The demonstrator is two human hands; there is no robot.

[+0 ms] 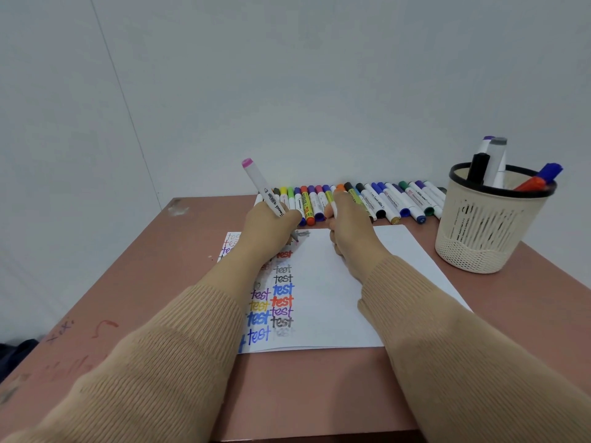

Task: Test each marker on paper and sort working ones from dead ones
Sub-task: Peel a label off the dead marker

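Observation:
My left hand (267,230) grips a white marker with a pink end (263,187), tilted up and to the left, its tip down on the white paper (345,298) beside a grey "test". My right hand (348,228) is curled round a small white piece, apparently the marker's cap (333,208), above the paper's top edge. Two columns of "test" words (281,302) in several colours run down the paper's left side. A row of markers (367,199) lies along the table's far edge.
A beige mesh basket (483,238) with a black rim stands at the right and holds several markers (492,161). The brown table (144,282) bears scribbles at its left. A white wall rises right behind the marker row.

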